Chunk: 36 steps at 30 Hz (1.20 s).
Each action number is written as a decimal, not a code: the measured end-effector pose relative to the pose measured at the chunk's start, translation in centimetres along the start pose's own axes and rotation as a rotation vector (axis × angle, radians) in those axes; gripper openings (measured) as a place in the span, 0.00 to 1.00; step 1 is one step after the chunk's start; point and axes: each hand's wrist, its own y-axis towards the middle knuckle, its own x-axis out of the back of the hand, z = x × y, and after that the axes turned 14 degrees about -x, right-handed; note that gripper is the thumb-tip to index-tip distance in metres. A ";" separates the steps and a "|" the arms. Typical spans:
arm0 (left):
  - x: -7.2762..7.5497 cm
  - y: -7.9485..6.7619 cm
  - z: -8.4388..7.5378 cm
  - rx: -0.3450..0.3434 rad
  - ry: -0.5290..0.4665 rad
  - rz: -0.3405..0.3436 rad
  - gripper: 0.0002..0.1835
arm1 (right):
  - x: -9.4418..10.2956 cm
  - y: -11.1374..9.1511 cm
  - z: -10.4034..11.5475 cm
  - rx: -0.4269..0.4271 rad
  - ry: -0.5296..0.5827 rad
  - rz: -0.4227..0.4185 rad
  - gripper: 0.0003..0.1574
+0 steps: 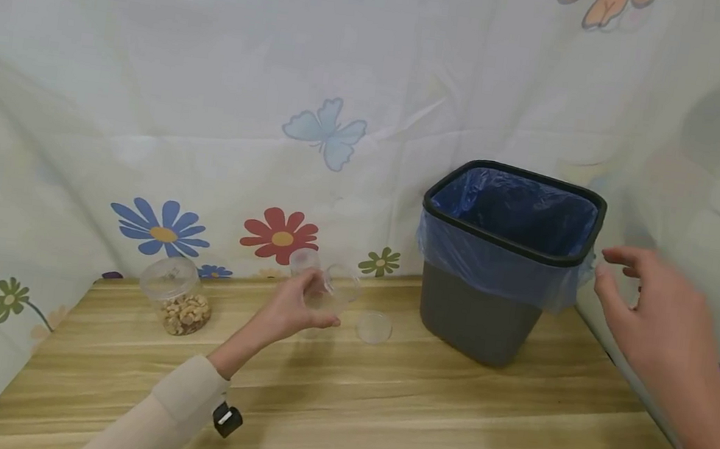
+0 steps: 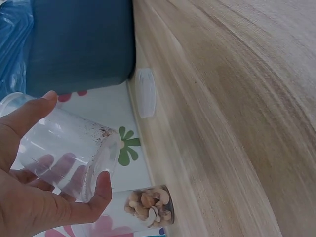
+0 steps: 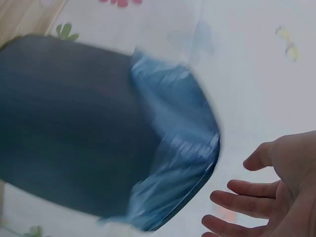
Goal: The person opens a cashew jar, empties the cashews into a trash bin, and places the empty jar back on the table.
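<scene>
A clear plastic jar point(image 2: 69, 148), tilted, is gripped between the thumb and fingers of my left hand point(image 1: 290, 309). Brown crumbs cling inside it near its base. A clear round lid point(image 1: 373, 327) lies on the table just right of that hand. Behind the hand, the top of another clear container point(image 1: 305, 259) shows; its lower part is hidden. My right hand point(image 1: 662, 325) is in the air beside the right rim of a grey bin point(image 1: 479, 312), fingers apart and loosely bent, holding nothing. It looks separate from the bin in the right wrist view.
A blue bag point(image 1: 489, 258) lines the bin and folds over its black rim. To the left stands a clear jar of nuts point(image 1: 184, 308). All sit on a wood-grain table point(image 1: 378, 419), against a flower-and-butterfly printed cloth point(image 1: 215, 89) at the back and sides.
</scene>
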 end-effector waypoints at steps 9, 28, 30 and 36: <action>0.0 -0.1 0.3 0.016 -0.016 0.021 0.33 | 0.1 -4.4 4.3 0.254 -0.020 -0.134 0.22; -2.6 0.9 2.1 0.022 -0.231 -0.055 0.36 | -17.3 -2.7 6.3 0.583 0.034 0.666 0.11; -3.0 1.0 2.3 0.027 -0.243 -0.070 0.36 | -19.3 -2.2 6.2 0.677 -0.002 0.718 0.12; -3.9 1.2 2.6 0.079 -0.261 -0.105 0.40 | -23.4 -1.6 6.2 0.804 -0.080 0.732 0.14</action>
